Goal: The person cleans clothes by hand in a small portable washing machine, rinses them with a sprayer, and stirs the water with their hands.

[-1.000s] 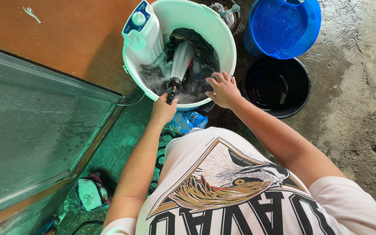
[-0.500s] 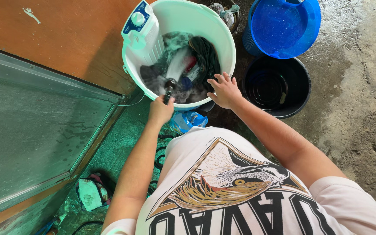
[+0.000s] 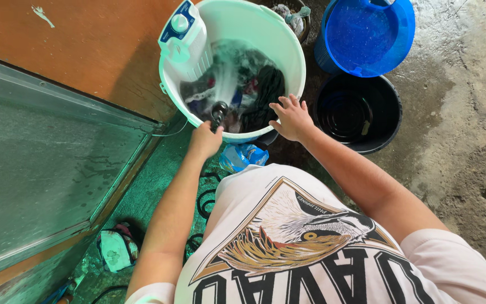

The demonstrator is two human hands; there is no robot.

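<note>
The left hand [image 3: 205, 141] was closed around the dark handle of a black hose sprayer [image 3: 218, 112], held at the near rim of a round white plastic washing tub [image 3: 291, 62]. The sprayer's long axis ran from the hand up and away, toward the middle of the tub, and a pale fan of water [image 3: 227, 73] was thrown along that same line onto a heap of wet dark clothes [image 3: 257, 95] lying in grey sudsy water. The clothes lay directly ahead of both hands, inside the tub, a little to the right of the spray line.

The right hand [image 3: 292, 119] was open, fingers spread, resting on or just over the tub's near right rim; contact could not be told for certain. It gripped nothing. Of the two, the right hand was the nearer to the dark bundle of cloth, while the left was taken up with the sprayer.

A white control box with a round dial [image 3: 182, 34] was seen on the tub's left rim. A blue plastic basin [image 3: 367, 34] and a black bucket [image 3: 361, 112] stood to the right on the wet concrete floor [image 3: 457, 112].
</note>
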